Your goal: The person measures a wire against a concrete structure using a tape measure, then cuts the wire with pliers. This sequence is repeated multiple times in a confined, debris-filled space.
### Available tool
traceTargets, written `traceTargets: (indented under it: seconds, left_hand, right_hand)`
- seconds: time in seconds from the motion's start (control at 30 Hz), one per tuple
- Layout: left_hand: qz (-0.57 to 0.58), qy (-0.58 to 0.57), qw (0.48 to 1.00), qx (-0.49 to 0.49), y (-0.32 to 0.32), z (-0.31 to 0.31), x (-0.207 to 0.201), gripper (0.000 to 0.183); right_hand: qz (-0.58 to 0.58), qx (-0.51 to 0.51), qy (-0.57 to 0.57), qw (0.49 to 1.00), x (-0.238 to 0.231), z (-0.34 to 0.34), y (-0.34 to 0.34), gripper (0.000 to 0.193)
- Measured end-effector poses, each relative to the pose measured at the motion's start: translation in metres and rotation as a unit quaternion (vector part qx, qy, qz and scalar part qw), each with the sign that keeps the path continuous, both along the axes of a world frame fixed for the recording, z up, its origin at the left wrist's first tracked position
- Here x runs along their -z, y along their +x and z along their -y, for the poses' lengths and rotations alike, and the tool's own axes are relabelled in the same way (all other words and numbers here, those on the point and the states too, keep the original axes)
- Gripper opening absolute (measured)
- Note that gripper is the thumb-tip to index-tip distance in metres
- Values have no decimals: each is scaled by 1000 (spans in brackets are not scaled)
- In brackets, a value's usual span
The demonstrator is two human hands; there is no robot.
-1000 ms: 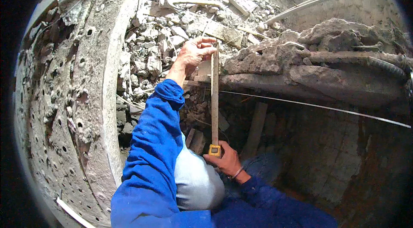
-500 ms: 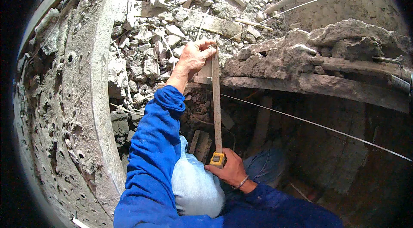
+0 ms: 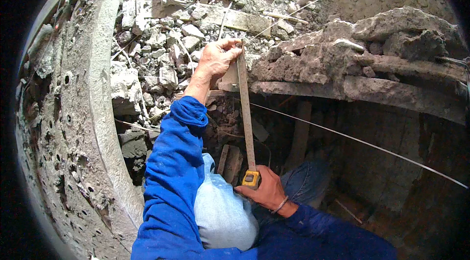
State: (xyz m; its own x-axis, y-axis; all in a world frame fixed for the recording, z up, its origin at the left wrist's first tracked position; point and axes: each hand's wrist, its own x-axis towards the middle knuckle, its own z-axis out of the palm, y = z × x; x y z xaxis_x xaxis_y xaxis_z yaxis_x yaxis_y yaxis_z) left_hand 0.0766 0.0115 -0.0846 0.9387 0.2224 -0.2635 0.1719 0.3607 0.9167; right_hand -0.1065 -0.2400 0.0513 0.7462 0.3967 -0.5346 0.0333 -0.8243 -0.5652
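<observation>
A yellow and black tape measure (image 3: 250, 179) lies in the grip of my right hand (image 3: 268, 190), low and near my knee. Its blade (image 3: 246, 118) runs out straight and away from me to my left hand (image 3: 219, 60), whose thumb and forefinger pinch the far end. That end meets a thin white line (image 3: 293, 13) stretched off toward the upper right; whether the fingers also hold the line I cannot tell. Just below the left hand juts the end of a wooden board (image 3: 229, 83).
Broken concrete rubble (image 3: 161, 54) with loose wood covers the far ground. On the left rises a rough perforated wall (image 3: 73, 127). A crusted ledge (image 3: 342, 59) overhangs a dark pit (image 3: 382, 152) at right, crossed by a second taut line (image 3: 352, 140).
The view has shifted slightly, so the rubble and ledge sit a little higher and further left. Both hands keep their hold on the tape measure, its blade still extended.
</observation>
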Motion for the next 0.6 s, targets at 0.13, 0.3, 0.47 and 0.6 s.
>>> traceTargets:
  seconds: [0.13,0.3,0.47,0.6]
  left_hand:
    - [-1,49,999,11,2,0,3,26]
    - [-21,33,999,29,0,-1,-3,27]
    - [-30,19,999,23,-1,1,-7,29]
    - [-32,32,999,25,-1,0,-4,29]
  right_hand:
    - [-14,-3,-14,1000,-2,-3,-1,58]
    - [-22,5,0,1000,-4,-5,0,57]
    - [-19,7,8,1000,-4,-6,0,58]
    - [-19,11,13,1000,-5,-6,1,58]
